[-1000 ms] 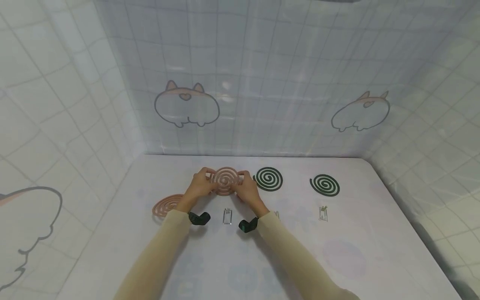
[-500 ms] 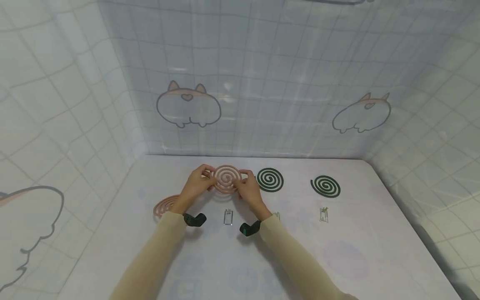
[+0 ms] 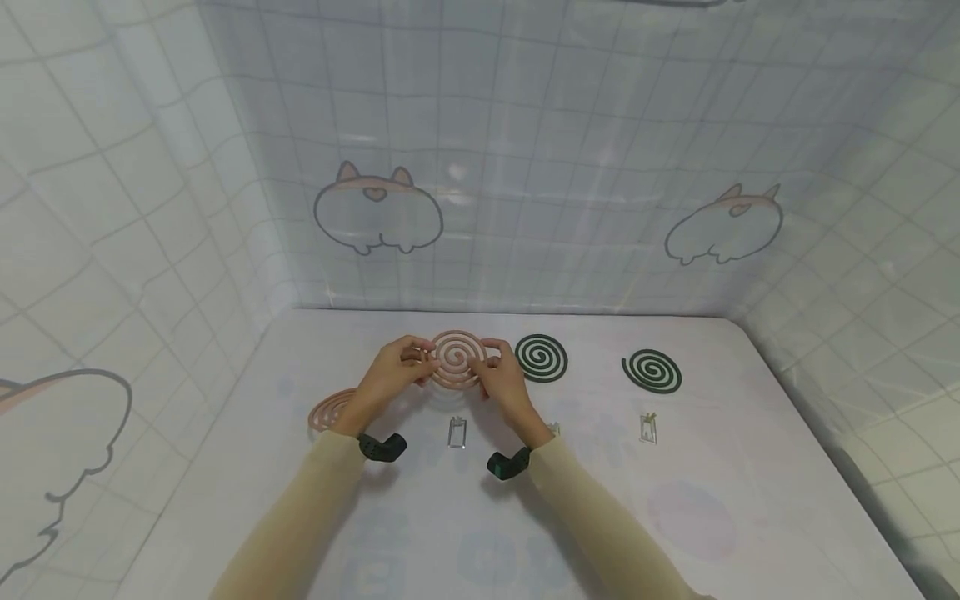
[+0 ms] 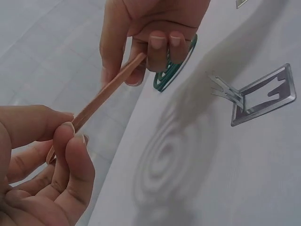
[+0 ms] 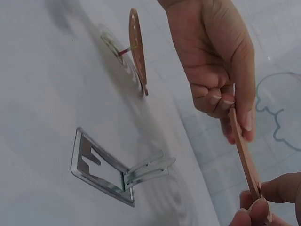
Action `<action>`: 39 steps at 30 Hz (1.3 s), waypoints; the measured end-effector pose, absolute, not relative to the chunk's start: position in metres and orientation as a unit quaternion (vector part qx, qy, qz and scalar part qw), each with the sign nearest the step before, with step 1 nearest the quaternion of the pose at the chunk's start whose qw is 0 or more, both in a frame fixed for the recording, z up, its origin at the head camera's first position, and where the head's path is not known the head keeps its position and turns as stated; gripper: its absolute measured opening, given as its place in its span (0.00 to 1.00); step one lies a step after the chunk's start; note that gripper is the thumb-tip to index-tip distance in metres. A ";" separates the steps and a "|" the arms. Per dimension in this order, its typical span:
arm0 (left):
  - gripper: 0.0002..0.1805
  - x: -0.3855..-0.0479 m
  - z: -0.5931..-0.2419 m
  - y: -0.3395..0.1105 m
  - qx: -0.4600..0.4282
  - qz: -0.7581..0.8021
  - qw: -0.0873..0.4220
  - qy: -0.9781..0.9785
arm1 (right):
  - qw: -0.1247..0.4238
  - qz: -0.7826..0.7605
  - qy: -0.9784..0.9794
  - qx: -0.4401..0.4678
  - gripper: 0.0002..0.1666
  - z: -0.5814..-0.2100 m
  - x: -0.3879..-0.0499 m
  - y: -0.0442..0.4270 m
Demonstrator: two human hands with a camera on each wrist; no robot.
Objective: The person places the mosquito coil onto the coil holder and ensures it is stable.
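Note:
A brown mosquito coil (image 3: 457, 359) is held above the table between both hands. My left hand (image 3: 390, 371) pinches its left edge between thumb and fingers. The right hand (image 3: 504, 387) pinches the opposite edge. In the left wrist view the coil (image 4: 101, 100) appears edge-on, its spiral shadow falling on the table. Below the hands lies a metal coil stand (image 3: 457, 432), its prongs bent up, as the right wrist view shows of that stand (image 5: 110, 172). Another brown coil (image 3: 327, 410), partly hidden by the left forearm, is raised off the table at a slant.
Two green mosquito coils (image 3: 541, 358) (image 3: 651, 371) lie to the right on the white table (image 3: 465, 517). One metal stand (image 3: 648, 427) lies before the farther coil; another stand (image 3: 553, 428) is mostly hidden by the right wrist. Tiled-pattern curtains (image 3: 525, 167) enclose the table.
The brown coil has risen a little off the table and shifted slightly right. The two wrists have moved apart, and both hands still grip the coil's edges.

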State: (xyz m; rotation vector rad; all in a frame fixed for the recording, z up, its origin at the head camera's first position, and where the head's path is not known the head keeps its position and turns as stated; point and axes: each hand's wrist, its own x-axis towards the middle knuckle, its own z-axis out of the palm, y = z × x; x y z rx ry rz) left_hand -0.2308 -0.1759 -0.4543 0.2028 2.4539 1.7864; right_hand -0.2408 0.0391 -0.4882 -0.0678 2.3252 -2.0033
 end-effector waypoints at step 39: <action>0.20 -0.180 -0.450 -0.181 0.113 0.610 0.106 0.777 | 0.095 -0.671 0.726 -0.116 0.21 -0.479 -0.208 0.069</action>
